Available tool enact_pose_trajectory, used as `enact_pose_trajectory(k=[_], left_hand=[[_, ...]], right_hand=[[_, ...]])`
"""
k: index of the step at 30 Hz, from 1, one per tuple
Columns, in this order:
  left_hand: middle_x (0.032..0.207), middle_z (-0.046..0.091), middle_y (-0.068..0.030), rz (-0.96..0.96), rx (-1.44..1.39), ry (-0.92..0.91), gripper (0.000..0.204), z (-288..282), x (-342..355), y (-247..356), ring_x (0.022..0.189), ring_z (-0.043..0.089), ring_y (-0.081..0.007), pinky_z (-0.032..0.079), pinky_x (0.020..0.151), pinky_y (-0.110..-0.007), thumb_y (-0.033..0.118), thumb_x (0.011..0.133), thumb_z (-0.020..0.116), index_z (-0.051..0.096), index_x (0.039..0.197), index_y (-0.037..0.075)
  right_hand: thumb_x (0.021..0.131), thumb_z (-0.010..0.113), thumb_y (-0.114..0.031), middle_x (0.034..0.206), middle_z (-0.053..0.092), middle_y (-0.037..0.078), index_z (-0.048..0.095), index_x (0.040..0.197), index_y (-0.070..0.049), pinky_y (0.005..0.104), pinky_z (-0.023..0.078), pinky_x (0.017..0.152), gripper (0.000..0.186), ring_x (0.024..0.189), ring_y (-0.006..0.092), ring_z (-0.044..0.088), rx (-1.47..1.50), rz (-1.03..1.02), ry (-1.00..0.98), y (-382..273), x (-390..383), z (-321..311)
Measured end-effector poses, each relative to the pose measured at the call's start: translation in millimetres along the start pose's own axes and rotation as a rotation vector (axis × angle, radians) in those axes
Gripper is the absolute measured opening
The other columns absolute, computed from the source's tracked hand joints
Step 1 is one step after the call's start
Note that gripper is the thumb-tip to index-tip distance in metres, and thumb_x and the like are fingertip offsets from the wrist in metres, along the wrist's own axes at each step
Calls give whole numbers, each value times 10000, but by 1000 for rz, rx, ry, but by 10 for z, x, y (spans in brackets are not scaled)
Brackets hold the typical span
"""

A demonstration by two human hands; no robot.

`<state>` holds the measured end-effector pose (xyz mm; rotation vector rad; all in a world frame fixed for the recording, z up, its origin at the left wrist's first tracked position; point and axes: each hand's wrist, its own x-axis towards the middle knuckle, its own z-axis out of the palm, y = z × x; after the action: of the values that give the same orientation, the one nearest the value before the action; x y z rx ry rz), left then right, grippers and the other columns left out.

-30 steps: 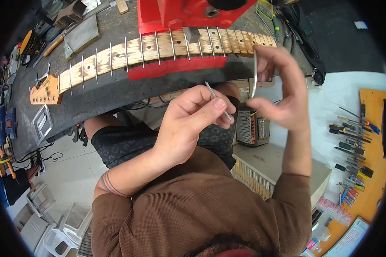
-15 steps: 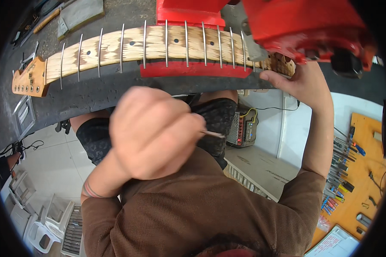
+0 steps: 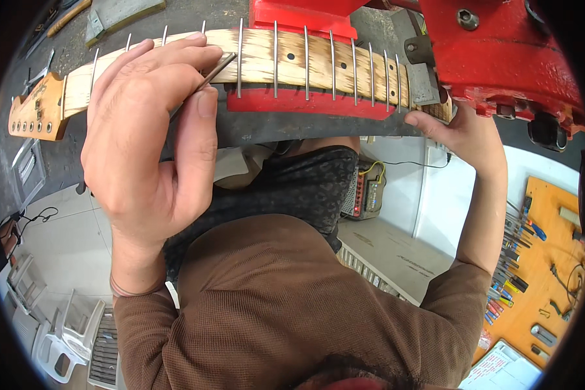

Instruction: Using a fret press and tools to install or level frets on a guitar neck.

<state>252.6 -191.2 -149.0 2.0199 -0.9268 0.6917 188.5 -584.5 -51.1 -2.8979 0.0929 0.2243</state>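
Observation:
A guitar neck point(image 3: 318, 58) of pale wood with burnt brown streaks lies across the bench. Several frets point(image 3: 275, 62) cross it, their ends sticking out past its edges. Between thumb and fingers my left hand point(image 3: 140, 143) pinches a thin metal rod point(image 3: 217, 71). The rod's tip is over the fingerboard, close beside one fret, and some of that hand's fingers cover the neck. At the far right end of the neck, my right hand point(image 3: 471, 140) grips it, thumb in front; its other fingers are partly hidden.
A red vise or press point(image 3: 507, 58) looms over the neck's right end; a red support block point(image 3: 305, 104) sits beneath the neck. On the dark bench point(image 3: 130, 153) lie a grey stone block point(image 3: 127, 19) and a wooden handle point(image 3: 68, 17). Hand tools hang on an orange board point(image 3: 539, 260).
My left hand has moved up and left from over my lap onto the neck, bringing the rod beside a fret. My right hand stays at the neck's right end.

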Motion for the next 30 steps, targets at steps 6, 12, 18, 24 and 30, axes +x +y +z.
enact_pose_trajectory(k=[6,12,18,24,30], left_hand=[[1184,859,-201,3,10,8,88,5,-3,1,1223,808,-364,532,1190,-529,-53,1063,664,703,1137,-28],[1184,868,-163,-10,44,16,78,-11,-1,24,1214,816,-338,540,1177,-500,-49,1046,684,724,1099,-8],[1185,869,-135,-17,81,1,76,-34,-3,61,1221,819,-325,541,1177,-499,-40,1024,695,745,1072,-8],[1197,868,-123,-3,82,15,91,-41,-16,71,1215,820,-310,548,1171,-479,-20,1024,704,759,1093,4],[1154,853,-90,2,93,77,170,52,-19,57,1166,818,-284,551,1135,-469,-19,963,760,783,1120,41]], right_hand=[[890,984,-496,1046,795,157,773,1256,-14,405,618,802,641,859,300,737,-57,-99,48,-187,4,-33],[883,990,-430,1042,771,190,770,1261,-1,440,593,795,612,853,364,698,-144,-155,35,-246,25,-52],[871,1004,-391,1073,755,184,757,1289,-1,431,580,880,623,949,363,684,-91,-338,111,-89,66,5],[871,1005,-367,1115,691,173,716,1275,-2,437,563,928,616,1024,362,660,-132,-296,127,-159,26,-14],[907,956,-322,1315,644,134,704,1339,-38,453,531,1060,576,1215,371,638,-71,-395,116,-197,46,-37]])
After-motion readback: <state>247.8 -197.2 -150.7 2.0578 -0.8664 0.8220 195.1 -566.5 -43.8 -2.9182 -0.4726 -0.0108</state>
